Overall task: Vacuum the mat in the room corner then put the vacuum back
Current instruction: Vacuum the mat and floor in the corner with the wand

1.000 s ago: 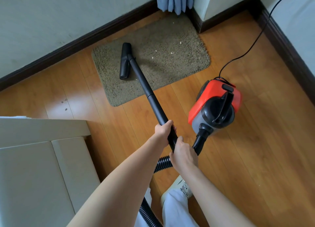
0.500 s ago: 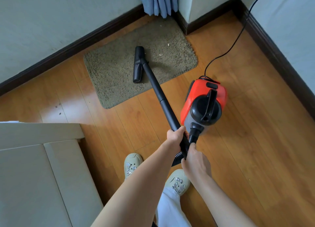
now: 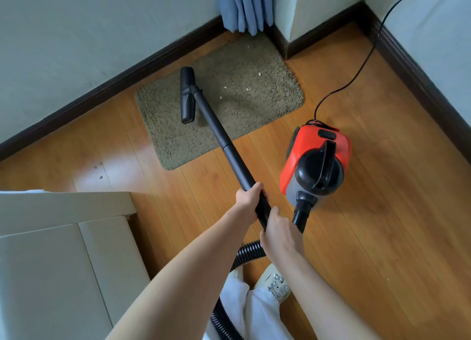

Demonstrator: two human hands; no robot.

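Observation:
A shaggy olive-brown mat (image 3: 254,105) lies in the room corner, with a few pale crumbs on its right half. The black floor nozzle (image 3: 187,94) rests on the mat's left part. A black wand (image 3: 224,145) runs from it back to my hands. My left hand (image 3: 248,198) grips the wand higher up. Just below it, my right hand (image 3: 279,228) grips the wand's end where the ribbed black hose (image 3: 247,253) joins. The red and grey canister vacuum (image 3: 314,161) stands on the wooden floor to the right of the wand.
A black power cord (image 3: 367,59) runs from the canister up along the right wall. Blue curtain folds (image 3: 244,5) hang over the mat's far edge. A pale cabinet (image 3: 58,258) fills the lower left. My shoe (image 3: 276,282) and white trouser leg are below the hands.
The nozzle has slid from the mat's middle back towards its left side. My hands have stayed on the wand, and the view has shifted with my head.

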